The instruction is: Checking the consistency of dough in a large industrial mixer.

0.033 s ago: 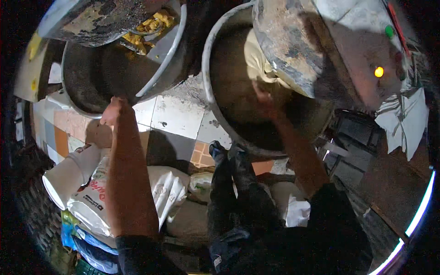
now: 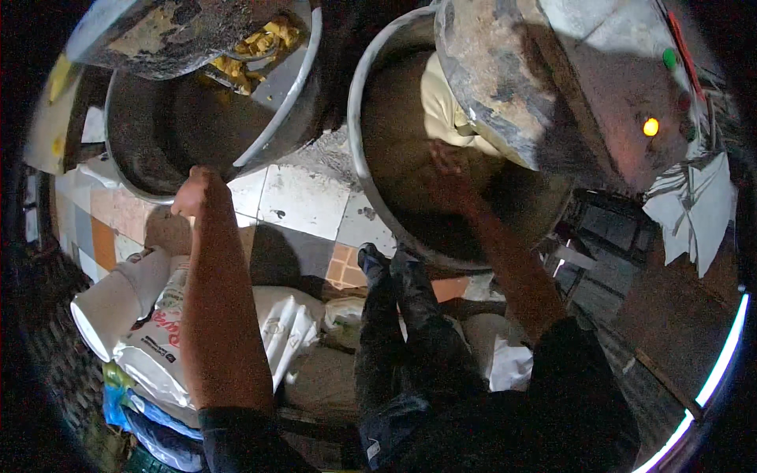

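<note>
My left hand (image 2: 200, 191) is closed on the near rim of the left metal mixing bowl (image 2: 124, 167). Chunks of yellow, crumbly-looking stuff (image 2: 264, 39) cling around the mixer tool inside that bowl. My right hand (image 2: 448, 175) reaches down inside the right metal mixing bowl (image 2: 356, 118), its fingers apart in the shadow. Just beyond the fingertips lies a smooth, pale mass of dough (image 2: 441, 98), partly hidden under the mixer head (image 2: 493, 87). I see nothing held in the right hand.
A white bucket (image 2: 106, 311) lies tilted at the left, beside printed white sacks (image 2: 158, 339). More sacks (image 2: 288, 323) lie near my legs (image 2: 394, 315). On the right machine are a lit yellow lamp (image 2: 650, 127) and a green button (image 2: 669, 57). White paper (image 2: 690, 209) hangs at the right.
My right hand has shifted slightly to the left in the right bowl, and its fingers show more clearly. My left hand stays on the left bowl's rim.
</note>
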The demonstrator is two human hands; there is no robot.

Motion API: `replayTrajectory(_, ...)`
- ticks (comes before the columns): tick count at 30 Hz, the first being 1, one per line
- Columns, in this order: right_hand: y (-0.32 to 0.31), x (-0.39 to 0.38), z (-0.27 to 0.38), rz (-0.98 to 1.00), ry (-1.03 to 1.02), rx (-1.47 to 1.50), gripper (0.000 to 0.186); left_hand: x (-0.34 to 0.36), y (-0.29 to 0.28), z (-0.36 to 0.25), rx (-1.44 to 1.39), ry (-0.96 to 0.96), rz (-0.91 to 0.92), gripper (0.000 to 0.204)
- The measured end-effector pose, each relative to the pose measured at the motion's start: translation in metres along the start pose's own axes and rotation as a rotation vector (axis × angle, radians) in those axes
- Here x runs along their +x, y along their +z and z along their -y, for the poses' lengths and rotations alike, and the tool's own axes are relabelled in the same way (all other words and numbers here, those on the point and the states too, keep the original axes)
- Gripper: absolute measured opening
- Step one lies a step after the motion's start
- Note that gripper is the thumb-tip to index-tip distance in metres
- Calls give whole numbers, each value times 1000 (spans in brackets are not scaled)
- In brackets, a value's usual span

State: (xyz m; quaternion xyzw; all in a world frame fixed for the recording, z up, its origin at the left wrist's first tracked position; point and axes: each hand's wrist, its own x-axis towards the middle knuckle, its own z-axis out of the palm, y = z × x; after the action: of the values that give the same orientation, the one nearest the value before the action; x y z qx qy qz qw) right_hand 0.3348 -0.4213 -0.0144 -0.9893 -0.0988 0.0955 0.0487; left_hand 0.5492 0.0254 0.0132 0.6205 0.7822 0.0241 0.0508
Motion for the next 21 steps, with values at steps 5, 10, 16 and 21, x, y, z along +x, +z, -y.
replayTrajectory(5,33,0,5,-32,8,-333,65,-20,-47,10,123,321,29,30)
replayTrajectory(10,23,49,-2,57,-105,407,66,-11,-64,37,859,1220,49,21)
replayTrajectory(16,18,-12,-20,-279,-214,-329,65,-8,-74,46,848,1386,-72,20)
replayTrajectory(21,1,-21,-26,-160,-100,-251,67,-11,-77,48,888,1421,-26,15)
